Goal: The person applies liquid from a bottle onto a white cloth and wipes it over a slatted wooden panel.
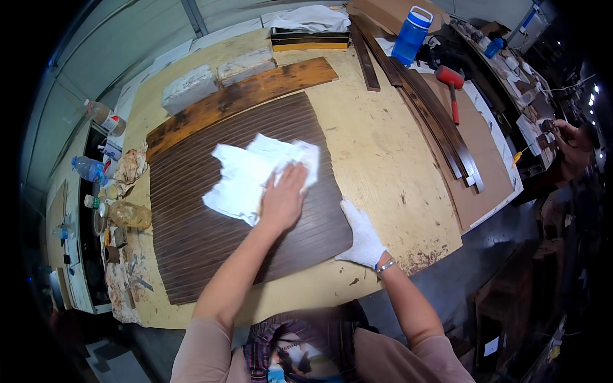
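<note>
A dark brown grooved wood panel (211,249) lies flat on the worktable. Across its middle spreads a rumpled white cloth (239,182). My bare left hand (285,196) presses down on the cloth's right part, fingers bent over it; the cloth under them is slightly smeared by motion. In a white glove, my right hand (364,237) rests at the panel's right edge near the front corner, thumb and fingers apart, holding nothing. Behind the panel lies a long orange-brown board (242,96) with dark stains.
Two pale wrapped blocks (189,88) stand behind the board. Dark wood strips (440,127), a red mallet (451,80) and a blue bottle (412,38) are at right. Jars (128,214) and bottles line the left edge. Another person's hand (568,134) shows far right.
</note>
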`<state>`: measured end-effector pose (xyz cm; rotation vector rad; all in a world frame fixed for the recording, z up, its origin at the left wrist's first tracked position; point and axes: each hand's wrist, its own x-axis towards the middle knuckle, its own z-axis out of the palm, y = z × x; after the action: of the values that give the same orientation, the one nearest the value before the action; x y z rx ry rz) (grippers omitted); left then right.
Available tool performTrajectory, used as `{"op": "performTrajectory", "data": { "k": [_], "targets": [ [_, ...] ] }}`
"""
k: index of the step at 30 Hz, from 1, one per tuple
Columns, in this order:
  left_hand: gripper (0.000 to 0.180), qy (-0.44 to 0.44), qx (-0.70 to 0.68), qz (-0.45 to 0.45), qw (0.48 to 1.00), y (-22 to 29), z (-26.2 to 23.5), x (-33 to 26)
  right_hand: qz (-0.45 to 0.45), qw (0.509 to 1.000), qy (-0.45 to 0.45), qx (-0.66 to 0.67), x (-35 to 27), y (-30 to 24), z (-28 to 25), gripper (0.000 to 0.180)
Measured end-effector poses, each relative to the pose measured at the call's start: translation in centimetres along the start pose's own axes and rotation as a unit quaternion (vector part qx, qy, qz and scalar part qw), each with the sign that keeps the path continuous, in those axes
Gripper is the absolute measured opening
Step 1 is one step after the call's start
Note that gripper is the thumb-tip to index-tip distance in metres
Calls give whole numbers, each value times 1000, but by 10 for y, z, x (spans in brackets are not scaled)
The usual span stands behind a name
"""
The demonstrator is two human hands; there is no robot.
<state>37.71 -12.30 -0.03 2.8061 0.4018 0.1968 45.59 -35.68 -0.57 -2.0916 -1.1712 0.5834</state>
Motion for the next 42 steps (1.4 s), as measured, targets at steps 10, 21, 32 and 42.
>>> {"op": "performTrajectory", "data": {
  "k": [10, 21, 32, 42],
  "targets": [
    [59, -49, -8, -73, 996, -3, -9, -134, -10, 999, 9, 31, 0, 4, 4, 130],
    [63, 47, 52, -312, 948, -45, -30, -267, -13, 999, 23, 22, -1, 6, 14, 133],
    [54, 63, 58, -399, 913, -112, -65, -299, 2, 999, 13, 32, -1, 2, 13, 134],
    [43, 172, 18, -378, 909, -131, -66, -277, -7, 998, 40, 50, -4, 11, 19, 138]
  ]
}}
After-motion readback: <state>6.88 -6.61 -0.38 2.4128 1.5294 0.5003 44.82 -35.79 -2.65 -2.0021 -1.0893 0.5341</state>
